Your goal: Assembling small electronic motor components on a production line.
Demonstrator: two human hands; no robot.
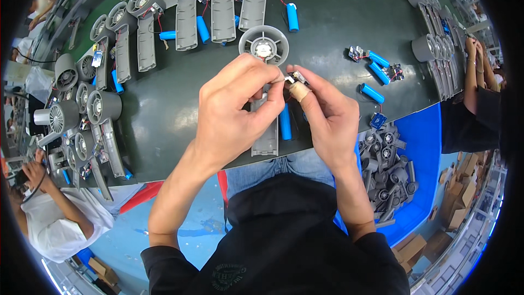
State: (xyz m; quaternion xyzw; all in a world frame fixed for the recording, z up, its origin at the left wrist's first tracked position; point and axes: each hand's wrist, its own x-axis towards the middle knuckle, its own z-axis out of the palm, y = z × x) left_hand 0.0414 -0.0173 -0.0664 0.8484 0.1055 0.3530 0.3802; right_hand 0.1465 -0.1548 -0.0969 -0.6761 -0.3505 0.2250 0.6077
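My left hand (234,106) is closed in a pinch on a small white plug (287,78) near the board. My right hand (331,112) grips a small circuit board (298,76) between thumb and fingers; tan tape wraps its thumb. Beneath both hands lies a grey handheld-fan housing (266,31), its round head beyond the fingers and its open handle (266,143) toward me. A blue battery cell (285,123) rests alongside that handle, partly under my hands. Thin wires near the fingertips are mostly hidden.
Grey fan housings with boards and batteries line the table's far side (222,11) and left (103,106). Loose batteries (372,93) and boards (378,120) lie at right. A blue bin (431,147) of grey parts stands below the right edge. Co-workers' hands (35,170) (474,49) are at both sides.
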